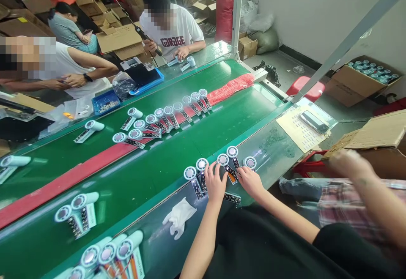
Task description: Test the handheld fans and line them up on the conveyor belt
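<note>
My left hand bends its fingers over a group of light-blue handheld fans on the bench, its thumb against the handle of one fan. That handle is uncovered, showing a black circuit board and an orange part below it. My right hand has its fingertips closed at the same handle from the right; the exact contact is hidden. Close around lie a fan behind, another fan beside my right hand, and two fans on the left, one at the end. A white glove lies left of my forearm.
A green conveyor belt with a red middle strip carries several more fans. Across it, a co-worker holds a power screwdriver. Opened fans lie front left. A phone rests at right; another person's arm reaches in nearby.
</note>
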{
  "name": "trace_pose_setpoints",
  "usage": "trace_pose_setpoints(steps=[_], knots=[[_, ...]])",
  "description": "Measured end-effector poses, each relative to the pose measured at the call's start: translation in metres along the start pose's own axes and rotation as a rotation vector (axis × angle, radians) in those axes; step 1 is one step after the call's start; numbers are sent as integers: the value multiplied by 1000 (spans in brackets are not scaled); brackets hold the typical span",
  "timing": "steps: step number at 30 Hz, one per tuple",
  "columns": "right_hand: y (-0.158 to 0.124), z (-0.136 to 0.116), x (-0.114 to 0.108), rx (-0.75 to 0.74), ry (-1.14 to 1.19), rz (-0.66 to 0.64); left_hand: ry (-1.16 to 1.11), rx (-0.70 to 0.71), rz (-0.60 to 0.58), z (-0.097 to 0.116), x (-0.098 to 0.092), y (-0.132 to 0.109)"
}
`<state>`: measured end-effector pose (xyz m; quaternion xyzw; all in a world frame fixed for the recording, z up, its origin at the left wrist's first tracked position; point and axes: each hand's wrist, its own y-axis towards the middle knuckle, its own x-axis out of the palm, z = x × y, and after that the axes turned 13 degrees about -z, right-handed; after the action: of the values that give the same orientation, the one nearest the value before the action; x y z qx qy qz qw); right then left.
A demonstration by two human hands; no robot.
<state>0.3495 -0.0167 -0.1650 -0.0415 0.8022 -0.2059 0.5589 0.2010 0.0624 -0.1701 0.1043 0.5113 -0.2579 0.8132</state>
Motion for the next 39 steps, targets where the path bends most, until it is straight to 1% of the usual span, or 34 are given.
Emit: trace_pose_setpoints(steps=[2,4,8,15,18,23,27,33,39], knots=[[-12,-2,11,16,7,-22,-18,49,-40,-5,-4,-8],[-18,-2,20,32,13,-27,-14,66,-85,-6,-5,-13],[-20,-3,29,49,27,-26,5,64,-153,-3,-2,-14],[-18,-6,41,24,83,-11,50,-25,-229,9,1,-5],[-18,-10,49,6,127,2,46,-69,-263,9,1,-1],[-16,-17,60,20,189,27,-13,-120,-364,5,0,0],[-16,-15,64,34,253,57,-72,-149,-425,5,-3,1],[-18,-9,65,8,345,87,-145,-164,-477,6,-4,2],[-17,-9,63,-19,353,93,-148,-192,-434,6,2,3]])
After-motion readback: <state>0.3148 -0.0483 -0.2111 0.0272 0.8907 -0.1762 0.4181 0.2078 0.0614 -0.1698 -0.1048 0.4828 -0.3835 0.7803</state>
